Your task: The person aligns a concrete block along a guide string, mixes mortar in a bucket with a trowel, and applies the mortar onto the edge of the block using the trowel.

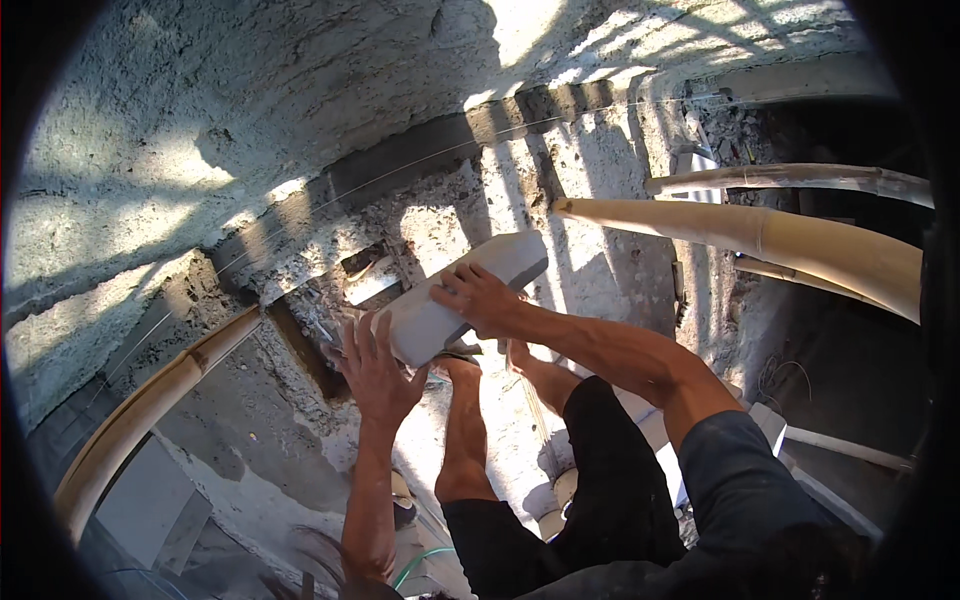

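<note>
A long pale grey concrete block (430, 318) lies slantwise in front of me, above my bare feet, its far end pointing up and to the right. My right hand (482, 300) grips it across the middle, with fingers curled over the top face. At the block's near left end is my left hand (378, 370), its fingers stretched up along that end and its thumb by the lower corner. The block's underside is hidden, so I cannot tell what it rests on.
A thin string (400, 178) runs along a band of grey mortar (375, 165) at the rough wall's foot. Bamboo poles stand at left (165, 410) and right (760, 232). Beyond the block is a small hole with a white piece (372, 284) in it. Dark ground lies far right.
</note>
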Tool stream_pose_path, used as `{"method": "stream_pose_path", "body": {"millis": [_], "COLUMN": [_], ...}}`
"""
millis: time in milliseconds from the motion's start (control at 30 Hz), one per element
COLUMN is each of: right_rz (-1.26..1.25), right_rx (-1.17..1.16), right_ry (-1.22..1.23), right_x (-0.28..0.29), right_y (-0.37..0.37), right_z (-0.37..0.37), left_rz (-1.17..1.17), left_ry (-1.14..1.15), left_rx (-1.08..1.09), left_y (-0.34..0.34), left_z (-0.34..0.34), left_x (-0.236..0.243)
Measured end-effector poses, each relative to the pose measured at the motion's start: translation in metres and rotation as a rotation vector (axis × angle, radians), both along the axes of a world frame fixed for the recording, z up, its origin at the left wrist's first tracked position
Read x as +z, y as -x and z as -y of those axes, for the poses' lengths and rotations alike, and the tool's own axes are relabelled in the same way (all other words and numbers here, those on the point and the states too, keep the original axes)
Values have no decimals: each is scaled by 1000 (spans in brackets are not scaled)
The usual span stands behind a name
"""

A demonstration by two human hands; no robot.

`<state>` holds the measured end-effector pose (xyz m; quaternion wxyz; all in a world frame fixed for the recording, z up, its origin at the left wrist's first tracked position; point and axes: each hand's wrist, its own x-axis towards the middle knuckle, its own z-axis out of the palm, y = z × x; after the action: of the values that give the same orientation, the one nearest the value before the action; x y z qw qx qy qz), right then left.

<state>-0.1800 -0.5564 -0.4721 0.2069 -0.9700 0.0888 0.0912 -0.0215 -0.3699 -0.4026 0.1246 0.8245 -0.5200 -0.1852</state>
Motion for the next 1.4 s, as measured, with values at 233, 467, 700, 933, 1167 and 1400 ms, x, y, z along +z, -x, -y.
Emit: {"method": "stream_pose_path", "body": {"millis": [233,467,700,933,1167,1400], "right_rz": [-166,-223,-237,-205,-210,-215], "right_rx": [-168,-397,-635,-791,-1008,-1141], "right_ry": [-75,-117,-35,-17,-80,-120], "right_x": [72,99,110,140,137,143], "right_y": [107,223,328,406,473,517], "right_z": [-43,-56,-54,-41,-23,49], "left_rz": [-163,-179,-456,-1378,-1202,-1278], "left_ry": [-83,-163,280,898,1187,1082], "left_rx": [192,185,62,-18,-147,-91], "left_y": [58,93,164,253,308,309], "left_z": [-109,-65,161,287,317,316], "left_x": [41,75,187,287,292,291]}}
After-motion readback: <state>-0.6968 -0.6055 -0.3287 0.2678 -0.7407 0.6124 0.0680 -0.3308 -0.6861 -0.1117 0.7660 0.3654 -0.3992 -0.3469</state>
